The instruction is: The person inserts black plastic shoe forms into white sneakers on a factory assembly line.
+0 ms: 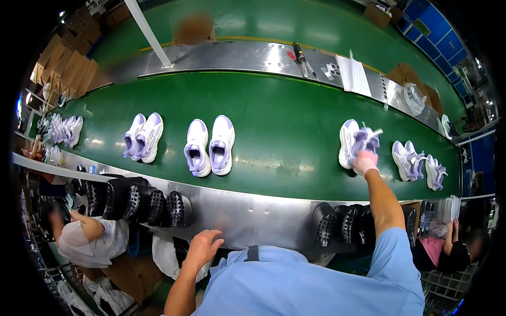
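— Scanning from the left, what do we see first?

— Our left hand (203, 247) hangs loose and empty at the steel rail (247, 213), near the black shoe lasts (142, 203), well apart from the white-and-lilac pair (210, 146) on the green belt (284, 131).

— And farther right?

— Our gloved right hand (365, 161) reaches across the belt, clutching a lilac sneaker (365, 140) just beside its white mate (348, 142).

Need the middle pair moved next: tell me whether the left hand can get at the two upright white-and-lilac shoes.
Probably yes: the left hand is bare at the steel ledge, and open belt leads to that pair.
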`<move>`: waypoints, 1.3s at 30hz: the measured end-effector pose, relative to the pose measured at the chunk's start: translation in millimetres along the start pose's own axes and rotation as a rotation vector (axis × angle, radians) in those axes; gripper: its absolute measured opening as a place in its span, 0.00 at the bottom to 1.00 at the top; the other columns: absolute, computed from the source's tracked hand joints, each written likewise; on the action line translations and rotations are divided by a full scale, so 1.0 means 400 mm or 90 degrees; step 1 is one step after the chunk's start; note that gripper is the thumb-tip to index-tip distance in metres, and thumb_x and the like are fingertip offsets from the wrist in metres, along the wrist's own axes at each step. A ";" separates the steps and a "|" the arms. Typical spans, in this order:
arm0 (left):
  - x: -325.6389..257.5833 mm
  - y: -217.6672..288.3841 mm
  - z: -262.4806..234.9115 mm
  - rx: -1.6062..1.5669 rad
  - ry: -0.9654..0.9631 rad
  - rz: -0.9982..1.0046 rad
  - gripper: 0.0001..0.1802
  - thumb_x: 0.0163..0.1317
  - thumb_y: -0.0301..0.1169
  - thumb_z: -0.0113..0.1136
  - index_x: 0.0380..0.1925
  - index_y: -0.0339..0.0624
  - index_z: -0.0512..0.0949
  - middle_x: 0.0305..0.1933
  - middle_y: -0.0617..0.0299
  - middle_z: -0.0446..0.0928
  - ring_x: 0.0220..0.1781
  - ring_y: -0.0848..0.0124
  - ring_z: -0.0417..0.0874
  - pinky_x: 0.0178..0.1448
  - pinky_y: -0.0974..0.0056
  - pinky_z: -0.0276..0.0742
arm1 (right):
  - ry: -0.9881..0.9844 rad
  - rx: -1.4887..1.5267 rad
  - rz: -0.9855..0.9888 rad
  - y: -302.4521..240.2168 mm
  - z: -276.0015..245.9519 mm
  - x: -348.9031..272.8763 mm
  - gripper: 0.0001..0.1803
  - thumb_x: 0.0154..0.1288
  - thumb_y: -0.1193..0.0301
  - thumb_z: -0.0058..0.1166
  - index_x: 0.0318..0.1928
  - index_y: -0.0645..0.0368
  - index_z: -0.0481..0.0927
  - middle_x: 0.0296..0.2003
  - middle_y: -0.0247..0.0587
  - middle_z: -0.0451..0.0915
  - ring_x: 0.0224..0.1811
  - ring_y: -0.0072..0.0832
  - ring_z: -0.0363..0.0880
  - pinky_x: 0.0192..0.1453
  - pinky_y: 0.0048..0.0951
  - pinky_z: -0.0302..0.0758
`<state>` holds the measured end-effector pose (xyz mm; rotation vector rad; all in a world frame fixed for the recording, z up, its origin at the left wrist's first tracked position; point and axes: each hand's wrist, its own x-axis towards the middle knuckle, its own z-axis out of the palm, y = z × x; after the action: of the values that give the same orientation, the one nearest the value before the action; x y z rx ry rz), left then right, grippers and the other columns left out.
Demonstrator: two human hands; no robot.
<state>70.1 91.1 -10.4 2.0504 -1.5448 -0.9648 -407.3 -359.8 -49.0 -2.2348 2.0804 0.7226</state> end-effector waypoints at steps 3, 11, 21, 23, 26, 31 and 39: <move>0.025 0.040 0.036 -0.062 0.036 0.006 0.19 0.62 0.34 0.71 0.50 0.36 0.84 0.50 0.44 0.84 0.51 0.46 0.85 0.55 0.52 0.81 | 0.047 0.078 -0.108 -0.172 -0.125 -0.074 0.19 0.58 0.54 0.56 0.43 0.46 0.91 0.42 0.47 0.89 0.47 0.46 0.88 0.52 0.46 0.81; 0.257 0.143 0.073 -0.061 0.119 0.141 0.47 0.57 0.43 0.77 0.72 0.37 0.66 0.72 0.40 0.69 0.73 0.45 0.69 0.74 0.50 0.69 | -0.056 0.048 -0.361 -0.536 -0.240 -0.662 0.13 0.54 0.61 0.60 0.40 0.41 0.91 0.37 0.42 0.87 0.45 0.39 0.88 0.51 0.45 0.76; 0.212 0.015 -0.048 -0.420 -0.200 -0.068 0.58 0.51 0.36 0.80 0.80 0.42 0.56 0.62 0.49 0.80 0.64 0.58 0.80 0.67 0.54 0.76 | 0.043 0.437 -0.318 -0.520 0.034 -0.939 0.20 0.67 0.57 0.59 0.49 0.59 0.84 0.44 0.54 0.85 0.49 0.54 0.82 0.56 0.48 0.77; 0.206 -0.060 -0.075 -0.398 -0.056 -0.019 0.55 0.53 0.35 0.78 0.78 0.41 0.58 0.63 0.50 0.79 0.66 0.57 0.78 0.67 0.53 0.75 | 0.321 0.566 -0.075 -0.362 -0.056 -0.990 0.22 0.67 0.62 0.61 0.54 0.64 0.81 0.49 0.57 0.82 0.55 0.55 0.78 0.62 0.46 0.75; 0.212 0.027 -0.123 -0.395 0.150 0.085 0.28 0.64 0.30 0.69 0.63 0.31 0.76 0.59 0.52 0.81 0.61 0.63 0.81 0.62 0.59 0.77 | 0.472 0.416 0.225 -0.130 0.080 -0.997 0.27 0.64 0.63 0.66 0.59 0.66 0.78 0.54 0.56 0.80 0.57 0.53 0.77 0.64 0.47 0.75; 0.201 0.214 -0.085 -0.440 0.136 0.113 0.13 0.72 0.25 0.62 0.52 0.30 0.81 0.46 0.60 0.84 0.48 0.73 0.83 0.57 0.68 0.77 | 0.406 0.283 0.324 0.015 0.243 -0.918 0.30 0.62 0.59 0.69 0.59 0.63 0.78 0.53 0.54 0.80 0.55 0.53 0.78 0.60 0.48 0.78; 0.131 0.332 0.048 -0.386 -0.065 0.165 0.08 0.69 0.22 0.62 0.46 0.31 0.84 0.36 0.59 0.86 0.40 0.73 0.85 0.47 0.69 0.80 | 0.419 0.265 0.244 0.037 0.276 -0.890 0.25 0.61 0.62 0.69 0.55 0.62 0.80 0.49 0.52 0.82 0.49 0.51 0.80 0.54 0.47 0.80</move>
<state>-25.1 1.9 50.6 1.3676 -1.3079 -1.2572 -462.6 8.5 -25.2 -2.0134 2.6397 -0.5116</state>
